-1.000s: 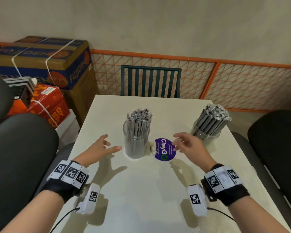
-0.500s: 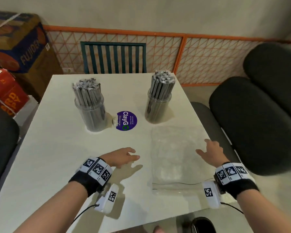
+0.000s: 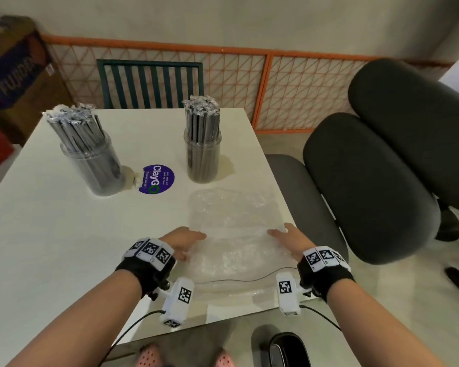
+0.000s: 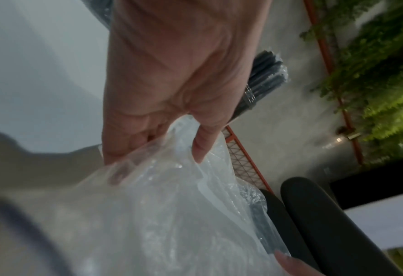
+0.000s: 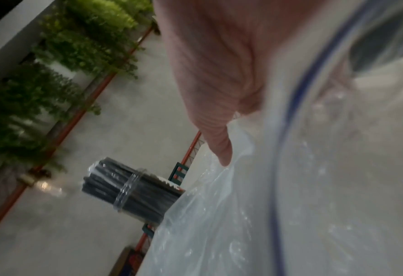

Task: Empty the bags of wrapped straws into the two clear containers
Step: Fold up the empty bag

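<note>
Both hands reached palm-down toward twelve o'clock: left hand (image 3: 182,243) and right hand (image 3: 289,241) each pinched an edge of the empty clear bag (image 3: 233,234) on the tabletop (image 3: 64,234).

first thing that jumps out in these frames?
Two clear containers packed with dark wrapped straws: one at the table's far left, one mid-table beside a purple ClayGo sticker. Nearer, an empty clear plastic bag lies flat at the table's right edge, the left hand and right hand gripping its sides.
</note>
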A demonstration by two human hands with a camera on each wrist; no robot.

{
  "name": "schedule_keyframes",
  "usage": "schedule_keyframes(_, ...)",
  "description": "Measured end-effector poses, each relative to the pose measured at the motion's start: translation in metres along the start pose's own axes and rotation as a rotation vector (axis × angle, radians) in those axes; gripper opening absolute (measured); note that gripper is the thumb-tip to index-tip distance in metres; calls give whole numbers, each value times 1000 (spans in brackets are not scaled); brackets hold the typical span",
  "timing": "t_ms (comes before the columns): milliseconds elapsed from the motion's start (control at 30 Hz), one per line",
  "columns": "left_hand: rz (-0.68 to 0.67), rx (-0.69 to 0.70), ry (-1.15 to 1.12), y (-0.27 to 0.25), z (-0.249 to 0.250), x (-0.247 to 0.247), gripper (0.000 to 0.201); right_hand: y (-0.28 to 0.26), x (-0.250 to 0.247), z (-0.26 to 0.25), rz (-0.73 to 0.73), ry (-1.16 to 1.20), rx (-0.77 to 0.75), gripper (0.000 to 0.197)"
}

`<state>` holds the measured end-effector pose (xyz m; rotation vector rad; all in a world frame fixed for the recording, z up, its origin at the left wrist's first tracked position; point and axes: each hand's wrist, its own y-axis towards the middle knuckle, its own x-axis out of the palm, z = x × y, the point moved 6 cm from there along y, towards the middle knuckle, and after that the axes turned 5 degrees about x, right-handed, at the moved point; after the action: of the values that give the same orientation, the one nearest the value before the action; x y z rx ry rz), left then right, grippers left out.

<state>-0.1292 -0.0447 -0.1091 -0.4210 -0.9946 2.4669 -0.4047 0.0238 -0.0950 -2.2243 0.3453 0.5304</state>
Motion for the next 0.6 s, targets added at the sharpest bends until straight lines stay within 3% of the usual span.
schedule_keyframes(33, -23, 14, -31, -3, 0, -1, 43, 3, 0, 1, -36, 67, 18, 75)
schedule_keyframes(133, -44, 117, -80, -14, 8, -7, 30, 6, -3, -4, -128, 227, -22, 40)
schedule_keyframes(233, -71, 179, -209, -22, 13, -14, 22, -2, -5, -18, -332, 395, -111, 25)
schedule_keyframes(333, -62, 239, -311, -31, 20, -20, 17, -2, -8, -28, -409, 483, -109, 27)
schedule_keyframes(433, -99, 295, -371, -40, 27, -21, 16, 7, -16, -31, -348, 512, -71, 36)
schedule_keyframes(567, -125, 204, -542, -45, 24, -29, 17, -12, -21, -61, -485, 537, -304, 39)
schedule_keyframes(600, -119, 150, -567, -45, 23, -30, 30, -16, -21, -71, -530, 547, -343, 34)
